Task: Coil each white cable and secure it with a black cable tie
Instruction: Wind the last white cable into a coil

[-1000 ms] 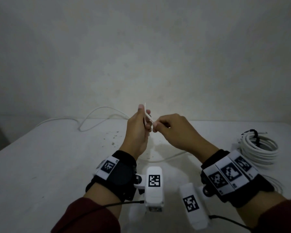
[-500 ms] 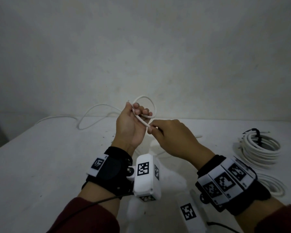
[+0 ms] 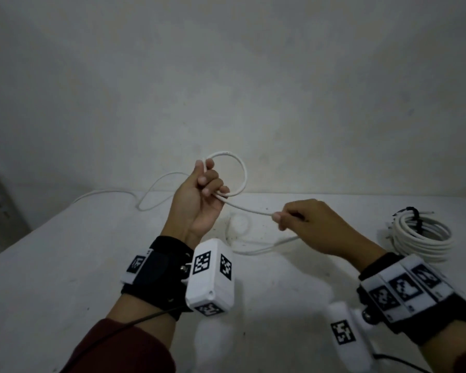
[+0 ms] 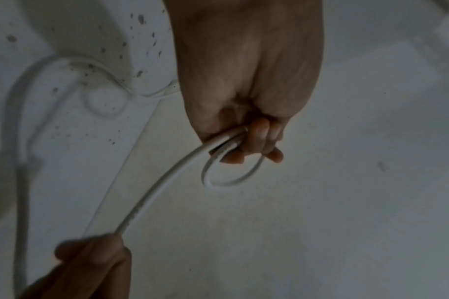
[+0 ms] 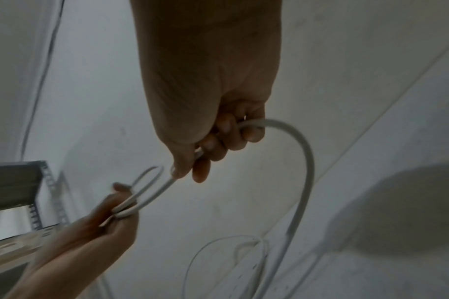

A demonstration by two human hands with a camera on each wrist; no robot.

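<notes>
My left hand (image 3: 205,184) is raised above the table and grips a small loop of white cable (image 3: 241,168) in its curled fingers (image 4: 259,139). From the loop (image 4: 233,178) the cable runs right and down to my right hand (image 3: 293,215), which pinches it between thumb and fingers (image 5: 205,149). Behind that hand the cable (image 5: 307,153) arcs down to the table and trails off to the back left (image 3: 156,184). A finished white cable coil (image 3: 423,238) bound with a black cable tie (image 3: 412,212) lies at the right.
The white table (image 3: 65,265) has dark specks near its middle and meets a plain wall at the back. A metal shelf frame (image 5: 44,182) stands off to the left. Loose cable lies on the table (image 3: 253,250) between my hands.
The hands were together pinching the cable end; a loop has formed in my left hand, and my right hand has slid right along the cable, away from the left.
</notes>
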